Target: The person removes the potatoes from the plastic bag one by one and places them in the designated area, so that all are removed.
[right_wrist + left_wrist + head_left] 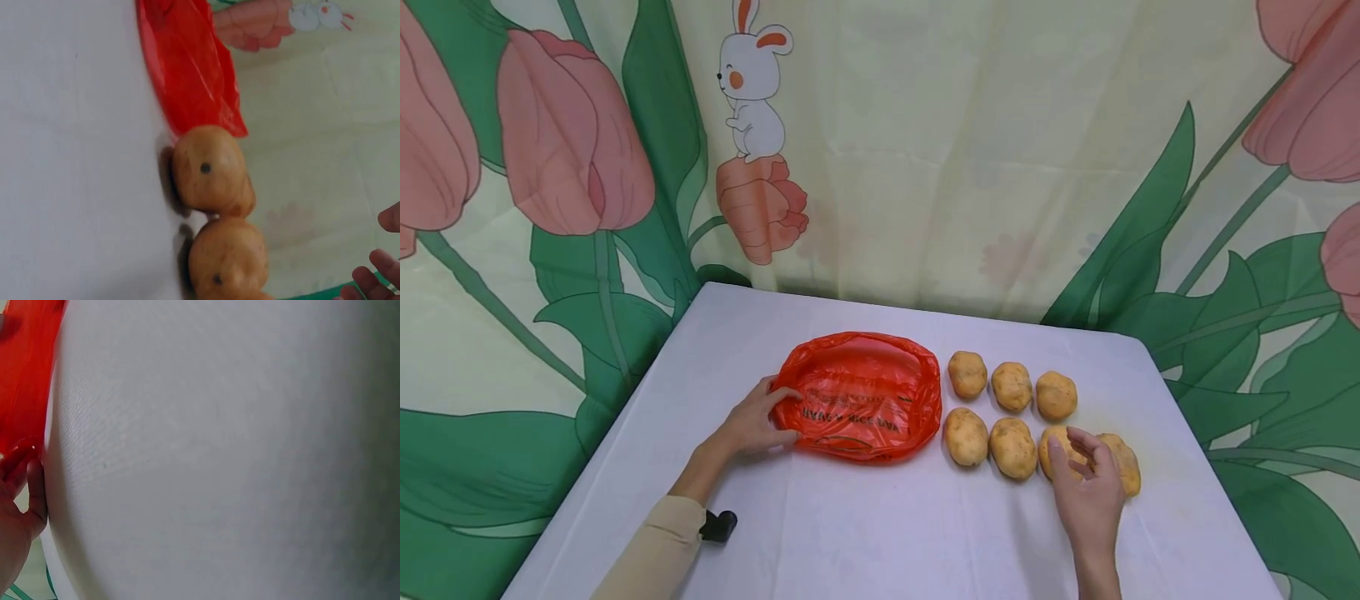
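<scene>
A red plastic bag (865, 400) with dark printing lies mouth open on the white table. My left hand (760, 421) grips its left rim, the fingers over the edge and the thumb lower on the side. At the left edge of the left wrist view, the same hand (22, 512) meets the red plastic. Potatoes stand in two rows right of the bag: three behind, such as the back-left potato (967, 374), and several in front. Over the front row's right end hovers my right hand (1092, 483), fingers loosely bent, holding nothing. It partly hides a potato (1052, 454).
The white-covered table (880, 533) has its far edge against a curtain (925, 167) printed with tulips and a rabbit. A small black object (721, 526) shows beside the left sleeve. The rightmost potato (1126, 467) sits just beyond the right hand.
</scene>
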Tool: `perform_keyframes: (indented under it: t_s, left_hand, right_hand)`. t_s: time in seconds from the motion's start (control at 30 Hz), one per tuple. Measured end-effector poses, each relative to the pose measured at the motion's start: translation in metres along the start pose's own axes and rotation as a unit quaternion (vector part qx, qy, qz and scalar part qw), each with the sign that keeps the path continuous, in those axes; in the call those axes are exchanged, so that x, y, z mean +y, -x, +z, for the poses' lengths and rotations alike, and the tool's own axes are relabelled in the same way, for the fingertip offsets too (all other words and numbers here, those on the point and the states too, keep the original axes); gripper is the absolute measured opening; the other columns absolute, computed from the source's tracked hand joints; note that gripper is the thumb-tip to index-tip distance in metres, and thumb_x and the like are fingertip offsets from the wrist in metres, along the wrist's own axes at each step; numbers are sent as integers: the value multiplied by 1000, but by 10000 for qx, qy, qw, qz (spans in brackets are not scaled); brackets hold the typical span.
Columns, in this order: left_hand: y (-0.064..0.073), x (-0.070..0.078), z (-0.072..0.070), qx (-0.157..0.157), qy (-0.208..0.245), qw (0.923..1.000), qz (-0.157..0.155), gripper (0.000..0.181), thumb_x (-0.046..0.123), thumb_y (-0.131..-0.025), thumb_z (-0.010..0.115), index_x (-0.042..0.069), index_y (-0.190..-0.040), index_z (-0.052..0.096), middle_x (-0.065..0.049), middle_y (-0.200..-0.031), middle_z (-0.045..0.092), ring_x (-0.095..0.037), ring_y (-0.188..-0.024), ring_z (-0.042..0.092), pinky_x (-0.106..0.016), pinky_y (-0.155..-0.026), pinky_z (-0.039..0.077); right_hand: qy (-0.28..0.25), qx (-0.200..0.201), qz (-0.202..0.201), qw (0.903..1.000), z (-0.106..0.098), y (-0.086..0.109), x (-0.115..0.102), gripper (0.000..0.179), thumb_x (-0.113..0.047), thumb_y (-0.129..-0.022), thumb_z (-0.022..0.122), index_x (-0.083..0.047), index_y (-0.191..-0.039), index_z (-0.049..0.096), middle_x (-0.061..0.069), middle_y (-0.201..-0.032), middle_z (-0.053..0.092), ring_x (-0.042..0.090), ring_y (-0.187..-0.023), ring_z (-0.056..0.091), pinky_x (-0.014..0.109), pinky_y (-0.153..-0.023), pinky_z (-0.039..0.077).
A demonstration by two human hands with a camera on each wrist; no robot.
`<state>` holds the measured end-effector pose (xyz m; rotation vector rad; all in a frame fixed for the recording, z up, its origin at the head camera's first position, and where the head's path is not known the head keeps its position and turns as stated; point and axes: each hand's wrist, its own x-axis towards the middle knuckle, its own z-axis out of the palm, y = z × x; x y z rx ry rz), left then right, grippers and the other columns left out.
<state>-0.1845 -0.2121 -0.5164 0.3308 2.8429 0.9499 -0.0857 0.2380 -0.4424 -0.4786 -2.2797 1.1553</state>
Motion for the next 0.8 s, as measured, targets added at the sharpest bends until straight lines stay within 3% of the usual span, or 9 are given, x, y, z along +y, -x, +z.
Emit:
perform_keyframes:
  t_s: [0.13, 0.27, 0.4, 0.53, 0.67, 0.8]
  left_hand:
    - [1, -2, -2, 33, 54, 9999, 91, 60, 37, -76, 78, 24, -132, 61, -14, -153, 37, -38, -138, 42, -62, -103, 48]
    - [3, -4, -5, 136, 216, 9997, 5, 64, 36, -79, 78, 23, -138, 58, -19, -156, 30, -44, -140, 39, -67, -103, 45]
    - [6, -4, -7, 303, 422, 9986, -130, 72, 34, -83, 76, 21, -148, 50, -24, -158, 24, -49, -141, 37, -69, -105, 42]
    - [11, -1, -7, 475, 500, 9976, -48, 77, 30, -84, 76, 15, -152, 43, -28, -156, 24, -51, -141, 34, -71, -105, 41]
    - [17, 7, -7, 701, 446, 9964, 183, 76, 23, -84, 76, 13, -152, 41, -30, -157, 22, -49, -144, 24, -75, -109, 32]
    - [23, 20, -5, 1157, 302, 9914, 535, 77, 20, -83, 76, 12, -150, 41, -29, -159, 17, -47, -146, 16, -75, -111, 23]
  right_hand:
    - [-591, -287, -347, 9972, 11, 12, -13, 35, -14, -96, 72, 3, -125, 64, 14, -121, 66, 8, -110, 55, 7, -82, 44]
    - [-932, -754, -430, 9919, 24, 26, -22, 33, -12, -95, 73, 1, -124, 65, 12, -122, 67, 2, -108, 54, 6, -82, 44]
    - [-1133, -1159, -385, 9860, 38, 40, -30, 32, -12, -94, 74, -1, -123, 65, 12, -122, 67, 8, -108, 58, 11, -83, 47]
    - [-1298, -1526, -372, 9790, 50, 52, -39, 31, -14, -93, 75, -2, -121, 67, 11, -121, 68, 14, -108, 60, 17, -84, 51]
    - [-1428, -1924, -509, 9695, 61, 60, -46, 32, -14, -92, 76, -2, -120, 66, 9, -118, 69, 17, -107, 62, 25, -85, 55]
    - [-1527, -2263, -696, 9595, 73, 64, -50, 32, -14, -92, 77, -3, -120, 66, 7, -117, 69, 18, -108, 64, 36, -87, 58]
